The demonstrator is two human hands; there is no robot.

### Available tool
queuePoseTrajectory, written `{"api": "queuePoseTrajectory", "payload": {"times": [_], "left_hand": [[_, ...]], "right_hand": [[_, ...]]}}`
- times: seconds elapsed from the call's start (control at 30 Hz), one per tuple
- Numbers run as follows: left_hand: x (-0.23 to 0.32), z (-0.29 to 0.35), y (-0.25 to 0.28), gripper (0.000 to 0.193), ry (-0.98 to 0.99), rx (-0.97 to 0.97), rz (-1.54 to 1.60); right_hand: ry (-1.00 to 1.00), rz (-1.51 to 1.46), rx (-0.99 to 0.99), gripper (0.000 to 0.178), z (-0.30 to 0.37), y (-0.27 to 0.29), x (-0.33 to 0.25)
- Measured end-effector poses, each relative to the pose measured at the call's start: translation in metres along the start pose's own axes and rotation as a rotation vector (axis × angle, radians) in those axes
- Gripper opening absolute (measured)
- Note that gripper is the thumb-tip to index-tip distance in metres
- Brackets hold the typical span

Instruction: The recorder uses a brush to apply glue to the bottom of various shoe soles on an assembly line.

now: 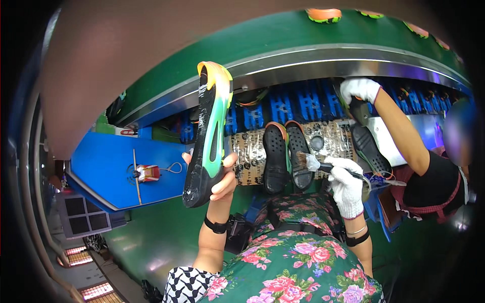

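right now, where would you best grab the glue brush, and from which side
By the dark handle, from above, as the gloved right hand does. The brush lies nearly level, its wet bristles pointing left toward the two black soles, so the bristle end is best avoided.

A bare left hand holds a green-and-orange shoe sole upright, its black underside facing left. To its right, a white-gloved right hand grips a glue brush, bristles pointing left toward two black soles lying on patterned paper. Farther right, another person's gloved hand reaches over a blue rack.
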State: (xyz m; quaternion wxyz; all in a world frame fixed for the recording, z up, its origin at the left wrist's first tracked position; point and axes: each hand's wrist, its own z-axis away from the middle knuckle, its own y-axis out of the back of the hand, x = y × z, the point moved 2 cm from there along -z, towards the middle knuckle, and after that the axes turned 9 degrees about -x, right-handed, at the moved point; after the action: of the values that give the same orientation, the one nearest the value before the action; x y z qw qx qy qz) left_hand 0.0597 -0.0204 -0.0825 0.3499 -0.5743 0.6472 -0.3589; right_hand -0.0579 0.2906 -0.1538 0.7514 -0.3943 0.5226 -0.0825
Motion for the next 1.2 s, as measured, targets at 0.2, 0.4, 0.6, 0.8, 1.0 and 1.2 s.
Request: {"api": "queuePoseTrajectory", "payload": {"times": [0.2,0.4,0.6,0.8,1.0,1.2], "left_hand": [[0.045,0.008,-0.006,0.091,0.025,-0.136,-0.098],[0.183,-0.043,-0.016,0.089,-0.187,0.036,-0.497],[0.282,-0.060,-0.021,0.110,-0.785,0.511,-0.312],[0.318,-0.008,-0.012,0.089,-0.926,0.854,-1.395],[0.373,-0.015,-0.030,0.080,-0.957,1.138,-1.884],[0.267,-0.088,-0.001,0.092,-0.888,1.139,-1.918]], "right_hand": [[-0.041,0.054,-0.005,0.027,-0.006,-0.010,0.009],[-0.108,0.105,-0.018,0.024,-0.010,-0.014,0.021],[-0.111,0.155,-0.062,0.022,-0.012,-0.007,0.038],[-0.148,0.211,-0.018,0.023,-0.009,-0.003,0.034],[-0.157,0.197,-0.041,0.023,-0.008,0.000,0.039],[-0.113,0.181,0.030,0.023,-0.005,0.010,0.033]]}}
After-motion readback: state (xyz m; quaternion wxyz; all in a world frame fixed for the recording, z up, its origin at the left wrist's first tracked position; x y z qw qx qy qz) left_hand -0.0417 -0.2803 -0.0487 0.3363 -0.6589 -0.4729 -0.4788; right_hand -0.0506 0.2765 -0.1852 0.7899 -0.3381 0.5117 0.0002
